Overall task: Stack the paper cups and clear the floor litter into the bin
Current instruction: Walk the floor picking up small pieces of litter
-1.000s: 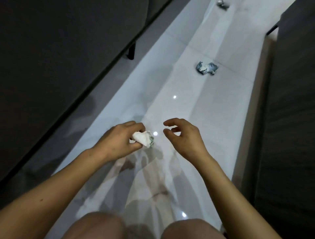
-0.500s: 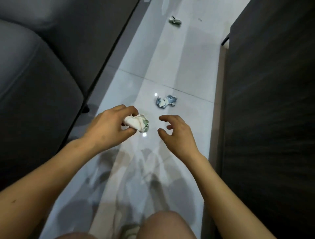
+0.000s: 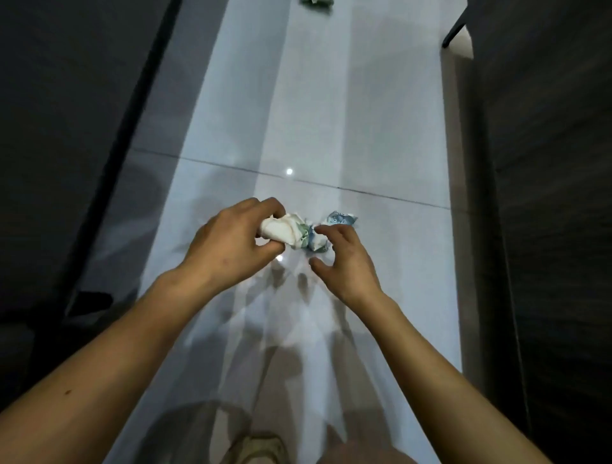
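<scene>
My left hand [image 3: 231, 245] is shut on a crumpled white and green paper wad [image 3: 287, 229], held above the glossy white floor tiles [image 3: 364, 116]. A second crumpled wad [image 3: 341, 220], white with blue print, lies on the floor just beyond my right hand [image 3: 344, 261]. That hand is open, its fingers curled over the blue wad's near side, fingertips touching or nearly touching it. A third piece of litter [image 3: 316, 2] is cut off by the top edge. No paper cups or bin are in sight.
A dark sofa [image 3: 66, 132] runs along the left of the narrow floor strip, with a black foot [image 3: 89, 299] near my left forearm. A dark wood-grain cabinet [image 3: 546, 198] lines the right side. My knees and a shoe [image 3: 261, 448] show at the bottom.
I have moved forward along the floor, so the blue wad now sits right under my right hand. My left hand has kept hold of the white wad.
</scene>
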A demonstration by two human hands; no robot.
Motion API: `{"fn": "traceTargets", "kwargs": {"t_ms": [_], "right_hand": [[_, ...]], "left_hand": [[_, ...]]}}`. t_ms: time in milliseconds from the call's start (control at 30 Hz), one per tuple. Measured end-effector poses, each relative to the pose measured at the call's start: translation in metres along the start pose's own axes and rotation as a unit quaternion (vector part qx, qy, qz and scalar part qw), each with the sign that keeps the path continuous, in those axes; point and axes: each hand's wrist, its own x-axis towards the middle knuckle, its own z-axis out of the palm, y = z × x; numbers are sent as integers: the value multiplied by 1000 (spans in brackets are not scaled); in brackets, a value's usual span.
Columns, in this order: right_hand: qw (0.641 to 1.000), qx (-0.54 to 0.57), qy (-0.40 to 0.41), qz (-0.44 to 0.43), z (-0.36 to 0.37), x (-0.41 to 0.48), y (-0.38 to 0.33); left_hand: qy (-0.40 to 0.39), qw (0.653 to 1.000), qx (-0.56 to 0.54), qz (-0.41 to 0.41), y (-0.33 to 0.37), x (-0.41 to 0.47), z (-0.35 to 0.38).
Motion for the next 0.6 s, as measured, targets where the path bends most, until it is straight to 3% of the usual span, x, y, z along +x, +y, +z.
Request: {"fn": "traceTargets", "kwargs": {"t_ms": [200,367,467,600], "right_hand": [[997,-70,-13,37,37,28,21],[989,-139,-49,6,51,30,23],[999,-35,-29,12,39,21,18],[989,110,88,34,-31,-8,-19]], "left_hand": [[11,1000,-5,-5,-21,16,23],[-16,1000,-13,5,-19,17,31],[-7,1000,-3,6,-10,14,22],[27,999,-21,-33,32,4,-13]]}}
